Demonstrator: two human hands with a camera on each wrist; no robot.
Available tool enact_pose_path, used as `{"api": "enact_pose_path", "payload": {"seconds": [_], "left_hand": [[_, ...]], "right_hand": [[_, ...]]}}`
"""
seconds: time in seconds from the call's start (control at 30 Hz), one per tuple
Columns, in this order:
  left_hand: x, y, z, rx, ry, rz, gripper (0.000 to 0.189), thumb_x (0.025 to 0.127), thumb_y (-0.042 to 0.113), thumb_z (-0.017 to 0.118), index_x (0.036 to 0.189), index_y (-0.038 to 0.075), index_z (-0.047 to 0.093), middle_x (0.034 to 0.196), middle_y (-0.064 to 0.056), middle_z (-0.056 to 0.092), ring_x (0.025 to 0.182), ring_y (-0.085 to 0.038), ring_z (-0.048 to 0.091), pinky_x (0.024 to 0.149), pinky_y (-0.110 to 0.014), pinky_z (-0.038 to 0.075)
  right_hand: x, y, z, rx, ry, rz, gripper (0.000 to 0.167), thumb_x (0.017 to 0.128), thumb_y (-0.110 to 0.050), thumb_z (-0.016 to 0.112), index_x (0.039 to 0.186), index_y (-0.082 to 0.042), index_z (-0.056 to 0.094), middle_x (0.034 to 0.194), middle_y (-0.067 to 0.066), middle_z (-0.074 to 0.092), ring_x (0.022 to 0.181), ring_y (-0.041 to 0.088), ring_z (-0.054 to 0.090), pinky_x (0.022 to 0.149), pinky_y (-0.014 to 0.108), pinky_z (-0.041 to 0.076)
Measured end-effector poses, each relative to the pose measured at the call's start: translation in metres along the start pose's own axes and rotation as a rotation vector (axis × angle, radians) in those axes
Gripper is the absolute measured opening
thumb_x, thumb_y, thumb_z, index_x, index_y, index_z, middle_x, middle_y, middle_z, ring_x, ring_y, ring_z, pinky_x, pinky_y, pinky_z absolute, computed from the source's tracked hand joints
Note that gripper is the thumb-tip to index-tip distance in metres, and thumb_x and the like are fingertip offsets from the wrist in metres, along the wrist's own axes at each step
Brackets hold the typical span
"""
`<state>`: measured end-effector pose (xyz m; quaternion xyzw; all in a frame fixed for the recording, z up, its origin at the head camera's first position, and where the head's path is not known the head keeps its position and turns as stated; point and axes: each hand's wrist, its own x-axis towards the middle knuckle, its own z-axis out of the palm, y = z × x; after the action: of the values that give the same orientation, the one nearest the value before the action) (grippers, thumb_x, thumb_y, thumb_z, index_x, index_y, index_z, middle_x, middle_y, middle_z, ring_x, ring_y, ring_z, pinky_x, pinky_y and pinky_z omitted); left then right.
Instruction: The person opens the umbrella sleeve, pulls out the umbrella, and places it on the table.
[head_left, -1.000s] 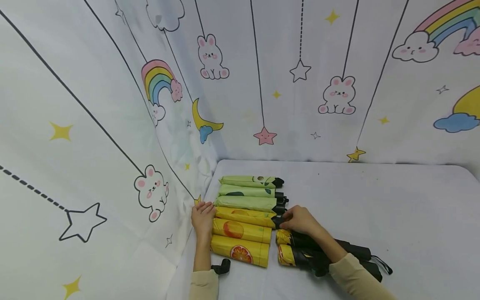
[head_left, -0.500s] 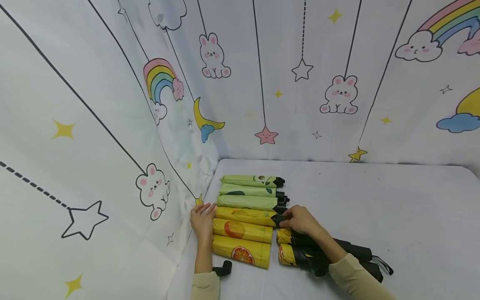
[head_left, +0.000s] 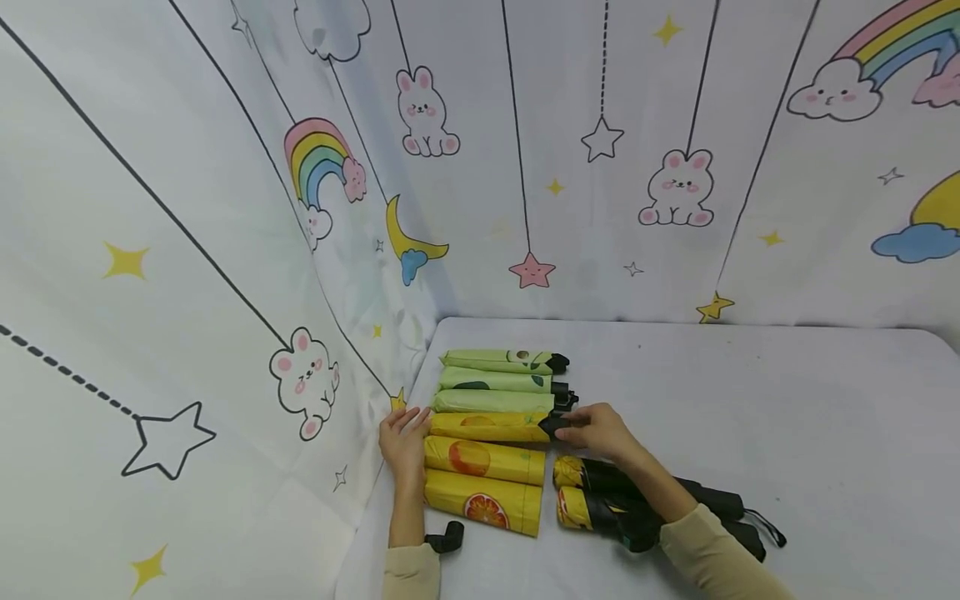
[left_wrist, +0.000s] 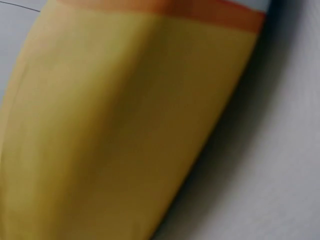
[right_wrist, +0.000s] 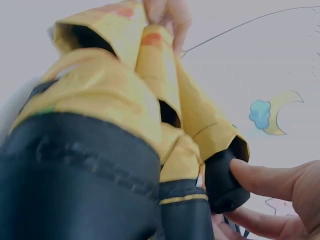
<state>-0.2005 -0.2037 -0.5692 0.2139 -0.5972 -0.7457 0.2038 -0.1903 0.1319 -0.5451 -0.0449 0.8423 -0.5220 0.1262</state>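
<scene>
My right hand (head_left: 602, 430) pinches the black end (right_wrist: 220, 182) of a folding umbrella in a yellow sleeve (head_left: 487, 427). Thumb and fingers sit on either side of that black end in the right wrist view. At the sleeve's far left end, my left hand (head_left: 403, 437) touches it with fairly straight fingers. Two more yellow sleeves, one with a mango print (head_left: 487, 461) and one with an orange slice (head_left: 502, 508), lie just below. Their mouths look dark and hollow in the right wrist view. Blurred yellow fabric (left_wrist: 100, 125) fills much of the left wrist view.
Several green sleeved umbrellas (head_left: 495, 382) lie in a row behind the yellow ones. Two black-and-yellow folded umbrellas (head_left: 712, 498) rest under my right forearm. A patterned white curtain (head_left: 480, 208) borders the table (head_left: 750, 400) at the back and left.
The black end of the sleeved yellow umbrella has shifted toward the green row, with my right hand moving along. It now lies straighter beside the green ones. My left hand stays nearly in place.
</scene>
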Motion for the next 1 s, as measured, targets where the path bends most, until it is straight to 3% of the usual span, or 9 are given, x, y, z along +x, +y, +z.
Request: {"api": "enact_pose_path", "payload": {"seconds": [0.17,0.4,0.57,0.8,1.0], "left_hand": [[0.0007,-0.0015,-0.0018,0.014,-0.001,-0.009,0.057,0.09,-0.018,0.068,0.14,-0.01,0.043,0.128,-0.031,0.062,0.114,-0.041,0.071,0.081,-0.025,0.062],[-0.0004,0.0005,-0.0001,0.03,0.003,-0.004,0.055,0.09,-0.016,0.07,0.138,-0.01,0.045,0.126,-0.032,0.064,0.111,-0.037,0.073,0.08,-0.023,0.061],[-0.0004,0.0021,0.0002,0.034,0.008,0.008,0.054,0.089,-0.016,0.071,0.137,-0.01,0.046,0.123,-0.031,0.066,0.108,-0.035,0.074,0.078,-0.022,0.061],[-0.001,0.0017,-0.001,0.021,0.001,0.007,0.055,0.09,-0.016,0.07,0.139,-0.011,0.045,0.126,-0.033,0.064,0.11,-0.035,0.074,0.081,-0.024,0.061],[-0.0005,0.0001,-0.0019,0.009,0.01,0.004,0.053,0.091,-0.017,0.068,0.139,-0.011,0.045,0.125,-0.033,0.065,0.11,-0.035,0.073,0.083,-0.024,0.061]], "right_hand": [[-0.0029,-0.0017,0.0004,0.188,-0.002,0.076,0.056,0.092,-0.018,0.082,0.132,0.015,0.062,0.127,0.029,0.067,0.101,0.033,0.075,0.088,0.045,0.062],[-0.0051,-0.0023,0.001,0.216,0.006,0.139,0.052,0.09,-0.023,0.084,0.128,0.009,0.067,0.127,0.023,0.067,0.096,0.028,0.076,0.094,0.05,0.059],[-0.0034,-0.0006,0.0035,0.249,-0.011,0.138,0.053,0.09,-0.025,0.084,0.127,0.01,0.067,0.11,0.017,0.075,0.092,0.031,0.077,0.089,0.047,0.061],[-0.0032,-0.0028,0.0069,0.291,0.082,0.18,0.042,0.087,-0.028,0.087,0.118,-0.001,0.078,0.104,0.012,0.078,0.089,0.026,0.078,0.099,0.053,0.056],[-0.0055,-0.0028,0.008,0.388,0.085,0.189,0.039,0.086,-0.024,0.088,0.118,-0.003,0.079,0.101,0.012,0.079,0.09,0.028,0.078,0.103,0.055,0.053]]}}
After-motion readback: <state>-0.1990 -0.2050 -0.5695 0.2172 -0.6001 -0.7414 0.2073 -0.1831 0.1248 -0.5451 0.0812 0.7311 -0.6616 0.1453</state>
